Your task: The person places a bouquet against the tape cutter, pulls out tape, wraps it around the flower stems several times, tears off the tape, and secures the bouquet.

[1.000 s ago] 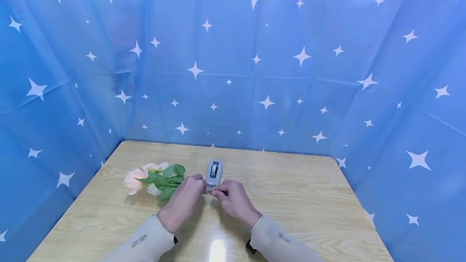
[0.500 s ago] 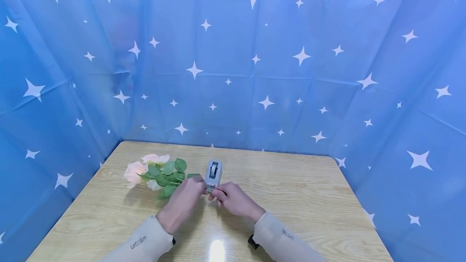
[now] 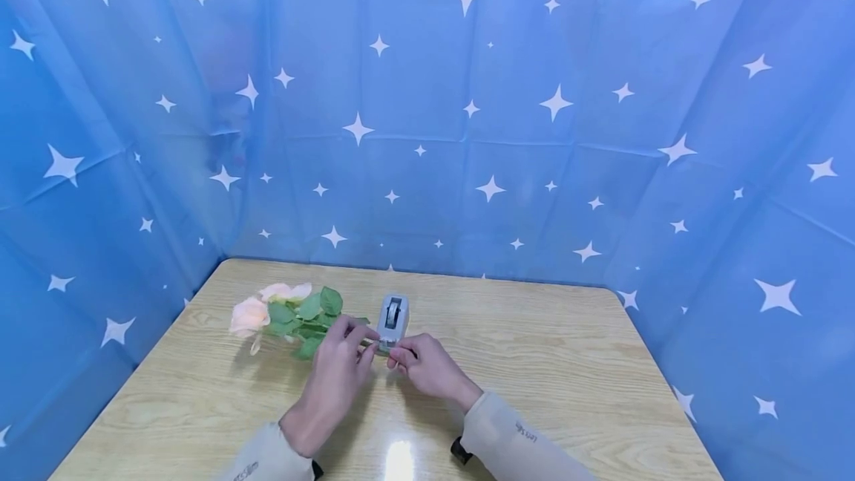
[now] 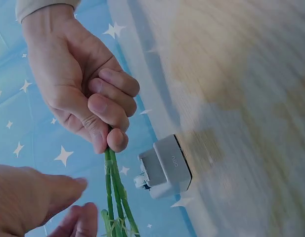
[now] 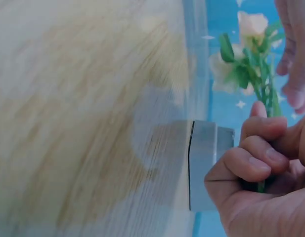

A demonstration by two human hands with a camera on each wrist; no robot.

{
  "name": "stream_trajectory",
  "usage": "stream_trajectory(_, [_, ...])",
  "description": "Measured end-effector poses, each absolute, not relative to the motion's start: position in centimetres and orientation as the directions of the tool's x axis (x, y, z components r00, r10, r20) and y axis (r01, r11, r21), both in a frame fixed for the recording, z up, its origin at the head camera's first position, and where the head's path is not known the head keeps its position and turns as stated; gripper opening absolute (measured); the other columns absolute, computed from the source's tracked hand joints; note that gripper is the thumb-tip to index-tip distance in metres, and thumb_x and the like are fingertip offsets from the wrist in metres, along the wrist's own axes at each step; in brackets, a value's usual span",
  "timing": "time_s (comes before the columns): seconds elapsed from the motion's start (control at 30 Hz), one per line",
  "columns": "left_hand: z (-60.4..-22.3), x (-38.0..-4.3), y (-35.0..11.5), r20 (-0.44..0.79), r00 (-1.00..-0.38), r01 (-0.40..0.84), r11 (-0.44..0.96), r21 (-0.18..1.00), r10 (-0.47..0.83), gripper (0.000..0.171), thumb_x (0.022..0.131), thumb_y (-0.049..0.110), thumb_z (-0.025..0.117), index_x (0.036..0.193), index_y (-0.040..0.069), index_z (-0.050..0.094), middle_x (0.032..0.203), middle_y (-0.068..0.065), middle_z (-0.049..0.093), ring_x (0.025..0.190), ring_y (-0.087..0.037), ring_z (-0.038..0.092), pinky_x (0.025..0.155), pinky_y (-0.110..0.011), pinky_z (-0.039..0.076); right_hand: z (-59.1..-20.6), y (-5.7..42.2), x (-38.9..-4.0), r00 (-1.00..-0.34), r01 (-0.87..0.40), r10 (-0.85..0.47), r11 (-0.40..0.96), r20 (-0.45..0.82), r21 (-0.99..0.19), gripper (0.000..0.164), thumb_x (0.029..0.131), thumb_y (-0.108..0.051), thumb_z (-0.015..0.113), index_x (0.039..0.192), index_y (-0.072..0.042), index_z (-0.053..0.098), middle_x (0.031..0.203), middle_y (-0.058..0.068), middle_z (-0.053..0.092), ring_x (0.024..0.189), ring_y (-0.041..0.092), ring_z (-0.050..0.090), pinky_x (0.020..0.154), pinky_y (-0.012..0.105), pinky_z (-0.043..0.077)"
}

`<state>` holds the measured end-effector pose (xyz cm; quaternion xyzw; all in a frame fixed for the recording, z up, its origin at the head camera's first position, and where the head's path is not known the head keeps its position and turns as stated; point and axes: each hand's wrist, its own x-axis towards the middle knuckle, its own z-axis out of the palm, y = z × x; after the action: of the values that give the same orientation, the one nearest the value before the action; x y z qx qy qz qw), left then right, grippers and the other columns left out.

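A bunch of artificial-looking pale pink roses (image 3: 250, 315) with green leaves hangs above the left part of the table, heads to the left. My right hand (image 3: 430, 370) pinches the lower ends of the green stems (image 4: 116, 195) between thumb and curled fingers. Beside the stems my left hand (image 3: 337, 366) has its thumb and fingers parted; in the left wrist view a gap shows between its fingertips (image 4: 82, 183) and the stems. Clear tape appears to be wrapped round the stems. A grey tape dispenser (image 3: 392, 310) stands on the table just beyond both hands.
The light wood table (image 3: 521, 362) has its far edge along a blue curtain (image 3: 427, 191) printed with white stars. More curtain hangs on the left and right sides.
My left hand has let go of the stems, drawn slightly back to the left and parted its fingers. My right hand stays on the stem ends. The dispenser has not moved.
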<state>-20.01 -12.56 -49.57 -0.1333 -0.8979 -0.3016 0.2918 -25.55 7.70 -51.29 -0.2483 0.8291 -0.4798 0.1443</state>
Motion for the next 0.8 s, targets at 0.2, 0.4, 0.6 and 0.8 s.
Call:
stream_trajectory(0.2, [-49.5, -19.5, -12.5, 0.378, -0.925, 0.291, 0.565, 0.772, -0.04, 0.005, 0.102, 0.006, 0.09, 0.099, 0.009, 0.087, 0.086, -0.005, 0.083, 0.067, -0.007, 0.074, 0.062, -0.019, 0.062, -51.0, 7.5, -25.6, -0.856, -0.28, -0.516, 0.415, 0.029, -0.866, 0.037, 0.124, -0.015, 0.055, 0.106, 0.002, 0.082, 0.073, -0.003, 0.055, 0.062, 0.004, 0.04, 0.06, 0.019, 0.035])
stream_trajectory(0.4, [-50.1, -20.2, -12.8, 0.068, -0.993, 0.036, 0.302, 0.952, -0.095, 0.013, 0.109, 0.016, 0.084, 0.111, 0.003, 0.086, 0.094, -0.017, 0.087, 0.077, -0.025, 0.085, 0.069, -0.032, 0.072, -51.2, 7.2, -25.4, -0.866, -0.284, -0.497, 0.417, 0.045, -0.863, 0.038, 0.125, -0.016, 0.055, 0.105, 0.003, 0.081, 0.075, 0.001, 0.058, 0.061, 0.006, 0.039, 0.06, 0.021, 0.035])
stream_trajectory(0.6, [-50.7, -20.8, -13.1, -0.068, -0.989, -0.085, 0.122, 0.989, -0.135, 0.026, 0.111, 0.019, 0.083, 0.121, -0.005, 0.084, 0.101, -0.022, 0.088, 0.086, -0.024, 0.087, 0.075, -0.03, 0.073, -51.4, 7.1, -25.3, -0.881, -0.267, -0.471, 0.409, 0.049, -0.873, 0.037, 0.124, -0.017, 0.057, 0.106, 0.003, 0.082, 0.085, 0.025, 0.07, 0.061, 0.006, 0.04, 0.059, 0.021, 0.036])
stream_trajectory(0.8, [-50.8, -21.2, -12.7, -0.14, -0.977, -0.131, -0.067, 0.989, -0.159, 0.034, 0.11, 0.017, 0.084, 0.128, -0.01, 0.08, 0.11, -0.025, 0.088, 0.087, -0.019, 0.088, 0.083, -0.029, 0.073, -51.5, 6.8, -25.2, -0.889, -0.252, -0.454, 0.387, 0.054, -0.887, 0.036, 0.124, -0.018, 0.058, 0.105, 0.004, 0.08, 0.08, 0.01, 0.066, 0.061, 0.005, 0.041, 0.058, 0.02, 0.035])
